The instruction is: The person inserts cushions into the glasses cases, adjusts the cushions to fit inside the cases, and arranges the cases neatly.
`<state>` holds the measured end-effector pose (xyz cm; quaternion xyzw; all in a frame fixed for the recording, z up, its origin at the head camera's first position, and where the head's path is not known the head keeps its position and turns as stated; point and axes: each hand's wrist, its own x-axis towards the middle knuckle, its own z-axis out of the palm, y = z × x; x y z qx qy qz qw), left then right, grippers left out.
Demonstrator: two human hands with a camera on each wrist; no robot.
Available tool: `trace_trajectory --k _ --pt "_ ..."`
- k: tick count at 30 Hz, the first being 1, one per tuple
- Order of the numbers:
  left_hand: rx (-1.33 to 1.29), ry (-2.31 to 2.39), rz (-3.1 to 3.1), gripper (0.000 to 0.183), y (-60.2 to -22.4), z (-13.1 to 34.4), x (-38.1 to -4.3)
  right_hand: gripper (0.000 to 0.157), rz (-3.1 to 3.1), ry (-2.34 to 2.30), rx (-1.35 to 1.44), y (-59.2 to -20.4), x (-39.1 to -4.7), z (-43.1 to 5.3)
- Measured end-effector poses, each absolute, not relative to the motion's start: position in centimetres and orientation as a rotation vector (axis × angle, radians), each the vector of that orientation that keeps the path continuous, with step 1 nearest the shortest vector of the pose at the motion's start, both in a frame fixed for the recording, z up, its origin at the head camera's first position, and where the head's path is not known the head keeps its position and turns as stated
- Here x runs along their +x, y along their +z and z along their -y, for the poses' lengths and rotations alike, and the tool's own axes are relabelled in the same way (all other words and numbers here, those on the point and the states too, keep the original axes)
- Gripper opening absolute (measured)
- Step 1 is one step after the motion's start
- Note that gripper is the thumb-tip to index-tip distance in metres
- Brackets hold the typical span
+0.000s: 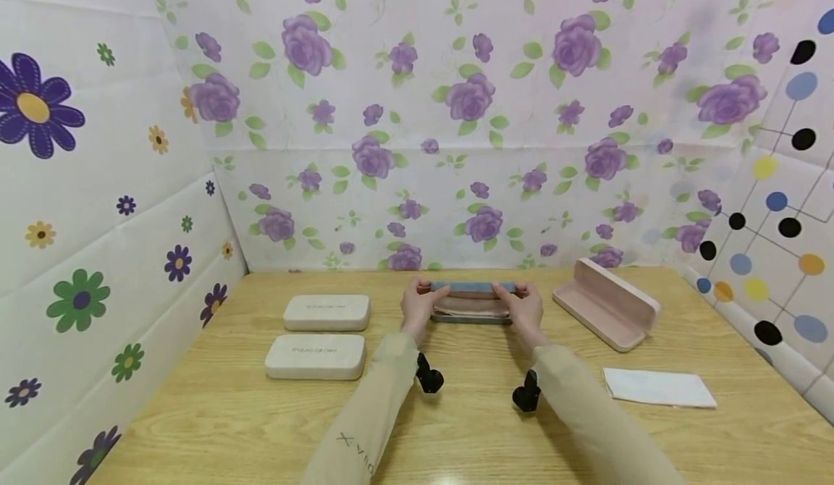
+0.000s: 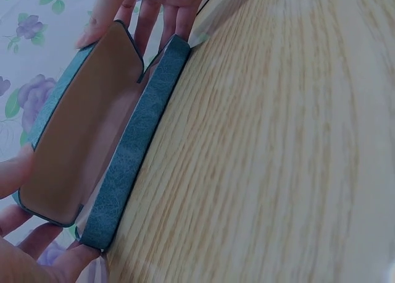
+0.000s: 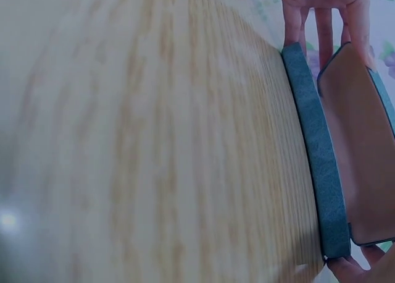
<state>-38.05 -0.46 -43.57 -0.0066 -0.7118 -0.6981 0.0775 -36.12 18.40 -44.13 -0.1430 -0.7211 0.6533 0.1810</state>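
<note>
A blue eyeglass case (image 1: 473,288) with a pinkish-tan lining stands partly open on the table, its lid raised. My left hand (image 1: 417,305) grips its left end, thumb over the lid's edge and fingers at the side. At the opposite end my right hand (image 1: 526,308) holds it the same way. In the left wrist view the teal front wall (image 2: 139,147) of the case runs along the tabletop. The right wrist view shows the lid's brown inner face (image 3: 364,153) leaning back. Much of the case's inside is hidden in shadow.
Two closed white cases (image 1: 327,312) (image 1: 316,357) lie on the left. To the right sits an opened pink case (image 1: 602,308), with a folded white cloth (image 1: 659,387) nearer the front. Patterned fabric walls (image 1: 430,181) border the wooden table (image 1: 476,434).
</note>
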Motion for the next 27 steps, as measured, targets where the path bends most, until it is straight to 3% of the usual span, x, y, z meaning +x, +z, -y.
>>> trace_trajectory --k 9,27 --pt "-0.047 -2.085 2.144 0.043 -43.46 0.67 -37.81 0.058 2.01 1.926 -0.365 -43.61 -35.92 -18.5" --pt "-0.047 -2.091 2.054 0.03 -43.62 0.62 -37.43 0.049 2.075 1.922 -0.369 -43.78 -35.91 -19.26"
